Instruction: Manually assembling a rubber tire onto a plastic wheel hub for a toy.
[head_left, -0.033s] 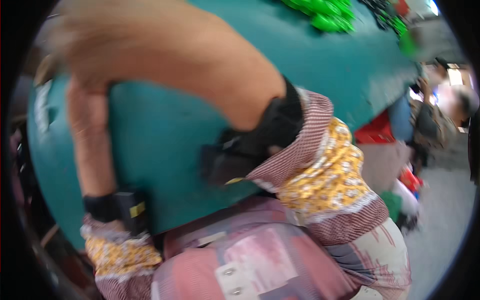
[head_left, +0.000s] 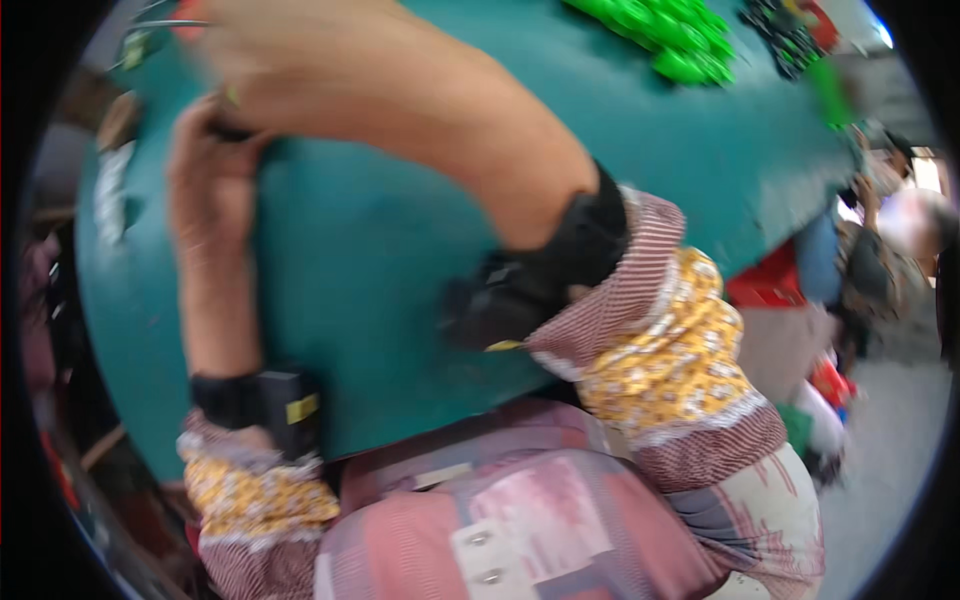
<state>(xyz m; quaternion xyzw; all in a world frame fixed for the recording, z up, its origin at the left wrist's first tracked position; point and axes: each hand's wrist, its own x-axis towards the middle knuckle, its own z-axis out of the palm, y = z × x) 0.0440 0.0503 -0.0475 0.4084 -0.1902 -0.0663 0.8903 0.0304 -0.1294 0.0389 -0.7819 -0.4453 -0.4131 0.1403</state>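
Observation:
My left hand [head_left: 212,165] is raised over the left part of a green tabletop [head_left: 370,220]. Its fingers curl near a small dark thing [head_left: 230,130], too blurred to name. Across the top left reaches my right arm, and my right hand [head_left: 255,70] is smeared by motion just above the left one. Whether the two hands touch is unclear, and the right fingers cannot be made out. Both wrists wear black bands with boxy devices, below yellow flowered sleeve covers.
A pile of shiny bright green pieces [head_left: 665,40] lies at the far edge, with black and green ones [head_left: 785,40] beside it. A whitish strip [head_left: 113,195] lies at the left edge. People [head_left: 890,240] and a red container [head_left: 770,275] are at the right.
The whole view has shifted, so the table and both arms appear farther right. The fingers of my left hand and the dark thing by them now show.

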